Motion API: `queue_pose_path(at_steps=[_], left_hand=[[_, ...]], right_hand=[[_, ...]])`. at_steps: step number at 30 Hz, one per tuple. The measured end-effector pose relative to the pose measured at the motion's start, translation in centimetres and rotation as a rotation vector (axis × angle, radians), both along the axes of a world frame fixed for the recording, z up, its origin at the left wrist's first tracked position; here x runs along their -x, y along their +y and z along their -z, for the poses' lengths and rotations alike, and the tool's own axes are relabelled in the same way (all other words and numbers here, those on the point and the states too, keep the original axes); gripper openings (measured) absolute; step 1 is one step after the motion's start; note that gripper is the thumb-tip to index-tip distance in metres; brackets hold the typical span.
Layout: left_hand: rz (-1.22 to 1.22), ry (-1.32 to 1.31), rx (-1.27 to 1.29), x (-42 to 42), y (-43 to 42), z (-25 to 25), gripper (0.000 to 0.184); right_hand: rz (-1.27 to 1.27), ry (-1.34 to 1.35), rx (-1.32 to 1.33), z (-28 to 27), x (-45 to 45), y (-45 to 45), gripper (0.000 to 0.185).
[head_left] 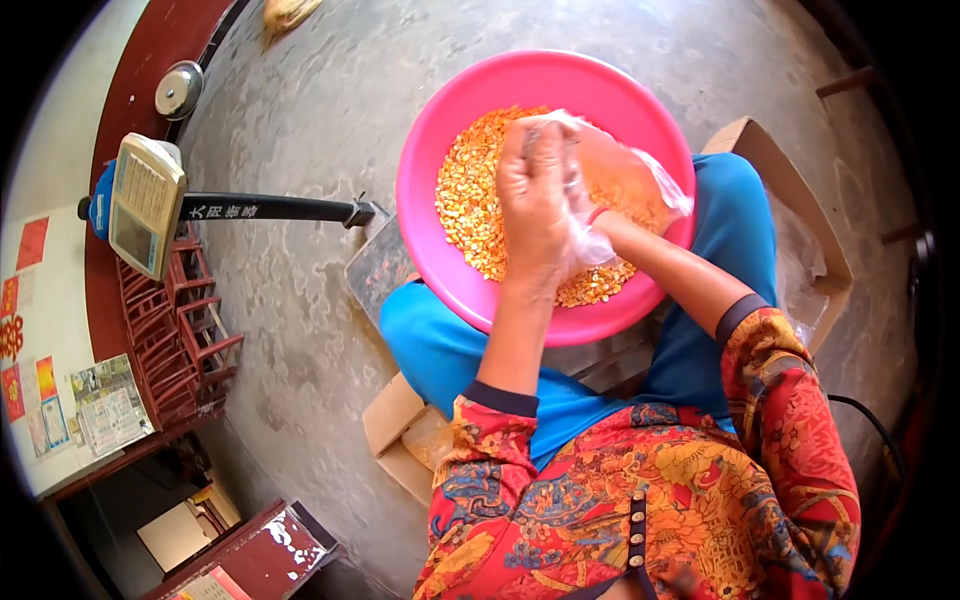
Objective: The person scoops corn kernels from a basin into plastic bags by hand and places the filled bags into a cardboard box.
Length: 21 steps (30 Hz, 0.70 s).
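1. Clear plastic bag (622, 175): it is within the outline of the pink basin (418, 190), over the right half, above the loose corn kernels (468, 205).
2. Left hand (533, 180): over the middle of the basin, its fingers are curled in tightly and appear to grip the bag's gathered edge; the fingertips are hidden.
3. Right hand (578, 200): also over the basin's middle, just beside the left, it is among the plastic folds. I cannot tell how far its fingers are open, or whether it is inside the bag or behind it.
4. For good handling, the film is best kept within the basin's rim, so that any stray kernels drop back inside. A firm left grip and a loosely spread film should suit such limp plastic, which probably clings and folds easily.
5. Direction: the bag's long axis seems to run from the basin's middle towards its right rim, sloping slightly nearer the wearer. The flared edge faces that rim; whether it is the mouth is unclear.
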<state>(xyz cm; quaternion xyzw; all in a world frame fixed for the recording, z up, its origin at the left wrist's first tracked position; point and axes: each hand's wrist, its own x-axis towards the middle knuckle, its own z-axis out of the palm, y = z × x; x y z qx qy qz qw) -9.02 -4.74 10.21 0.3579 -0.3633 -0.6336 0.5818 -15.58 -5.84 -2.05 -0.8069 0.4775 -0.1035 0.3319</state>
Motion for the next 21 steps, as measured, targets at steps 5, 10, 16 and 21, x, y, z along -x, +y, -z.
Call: queue_pose_path(at_steps=[5, 10, 16, 21], left_hand=[[0.088, -0.046, 0.081, 4.4, 0.5, 2.1, 0.015], [0.08, -0.06, 0.024, 3.5, 1.0, 0.8, 0.015], [-0.201, -0.243, -0.063, -5.4, -2.3, 1.2, 0.014], [-0.316, -0.911, 0.123, -11.0, -3.6, 8.1, 0.014]], right_hand=[[0.28, -0.54, -0.268, 1.2, 1.9, 1.5, 0.024], [0.473, -1.067, -1.119, 1.0, 1.3, 0.4, 0.03], [0.561, -1.089, -1.432, 0.8, -0.5, -0.7, 0.035], [0.534, -1.153, -1.193, -2.4, -0.6, 0.3, 0.035]])
